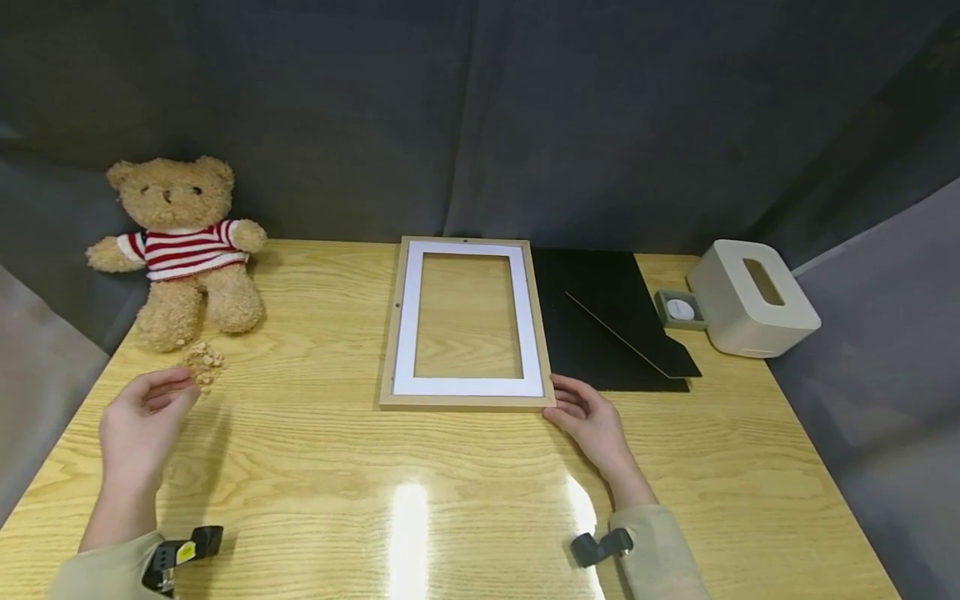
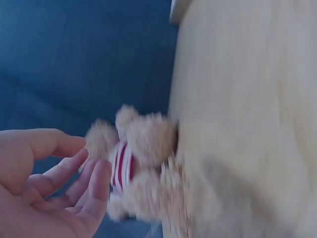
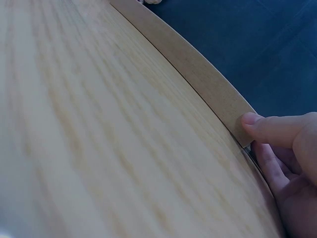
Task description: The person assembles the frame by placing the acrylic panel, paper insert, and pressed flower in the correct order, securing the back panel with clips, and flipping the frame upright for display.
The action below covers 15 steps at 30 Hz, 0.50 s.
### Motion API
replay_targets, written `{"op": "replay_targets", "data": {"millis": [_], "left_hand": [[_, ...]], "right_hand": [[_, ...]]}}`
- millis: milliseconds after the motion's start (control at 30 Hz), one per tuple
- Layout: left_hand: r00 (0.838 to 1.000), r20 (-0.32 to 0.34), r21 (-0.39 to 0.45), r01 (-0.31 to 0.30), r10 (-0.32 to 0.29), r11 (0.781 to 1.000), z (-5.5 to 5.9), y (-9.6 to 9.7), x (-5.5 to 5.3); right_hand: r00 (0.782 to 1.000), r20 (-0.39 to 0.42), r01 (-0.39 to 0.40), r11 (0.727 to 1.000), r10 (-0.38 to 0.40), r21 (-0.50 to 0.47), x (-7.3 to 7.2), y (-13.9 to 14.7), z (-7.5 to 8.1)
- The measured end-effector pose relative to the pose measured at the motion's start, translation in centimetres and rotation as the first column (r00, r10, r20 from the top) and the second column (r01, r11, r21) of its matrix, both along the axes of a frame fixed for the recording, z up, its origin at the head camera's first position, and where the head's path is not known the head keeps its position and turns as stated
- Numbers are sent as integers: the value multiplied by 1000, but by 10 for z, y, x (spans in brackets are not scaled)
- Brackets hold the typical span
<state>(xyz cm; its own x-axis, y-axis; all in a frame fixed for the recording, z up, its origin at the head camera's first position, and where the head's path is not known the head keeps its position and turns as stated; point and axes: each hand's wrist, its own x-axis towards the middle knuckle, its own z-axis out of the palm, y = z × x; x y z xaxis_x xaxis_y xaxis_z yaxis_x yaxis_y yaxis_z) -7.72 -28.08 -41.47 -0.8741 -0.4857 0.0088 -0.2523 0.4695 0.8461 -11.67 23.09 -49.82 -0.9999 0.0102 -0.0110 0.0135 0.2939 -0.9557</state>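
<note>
A light-wood picture frame point(image 1: 388, 350) with a white mat border lies on the table; the wood grain shows through its middle. At its near right corner my right hand point(image 1: 592, 421) grips it, thumb point(image 3: 255, 124) on the front edge and fingers round the side. My left hand point(image 1: 146, 425) hovers at the left beside a small heap of tan pieces point(image 1: 206, 360), fingers loosely bent. In the left wrist view a gap shows between thumb and fingers, with nothing held. Just behind the heap sits a teddy bear point(image 1: 187, 250) in a red-and-white striped shirt.
Right of the frame lies a black backing board point(image 1: 592, 275) with a raised stand flap point(image 1: 637, 333). Farther right are a small grey-green tray point(image 1: 697, 323) holding a white round thing and a cream tissue box point(image 1: 738, 308). Dark curtains point(image 1: 480, 117) hang behind the table.
</note>
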Motion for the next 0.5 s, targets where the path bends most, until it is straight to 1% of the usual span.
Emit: {"op": "replay_targets", "data": {"millis": [133,200,333,433,500], "left_hand": [[993,63,-36,-93,95,995,-8,-24,9],[989,81,-52,-122,126,991,-12,-32,12],[985,103,-47,-137,141,990,-22,-43,15],[984,121,-22,-125,127,992,-29,-50,16],[982,142,-21,-119,121,993,-34,-54,16]], "right_hand": [[1000,3,2,1000,-2,8,0,0,0],[1000,2,5,1000,-5,10,0,-1,1],[1000,-1,8,1000,-8,8,0,-1,1],[1000,-3,8,1000,-8,6,1,-1,1],[1000,-5,4,1000,-4,2,0,-1,1]]}}
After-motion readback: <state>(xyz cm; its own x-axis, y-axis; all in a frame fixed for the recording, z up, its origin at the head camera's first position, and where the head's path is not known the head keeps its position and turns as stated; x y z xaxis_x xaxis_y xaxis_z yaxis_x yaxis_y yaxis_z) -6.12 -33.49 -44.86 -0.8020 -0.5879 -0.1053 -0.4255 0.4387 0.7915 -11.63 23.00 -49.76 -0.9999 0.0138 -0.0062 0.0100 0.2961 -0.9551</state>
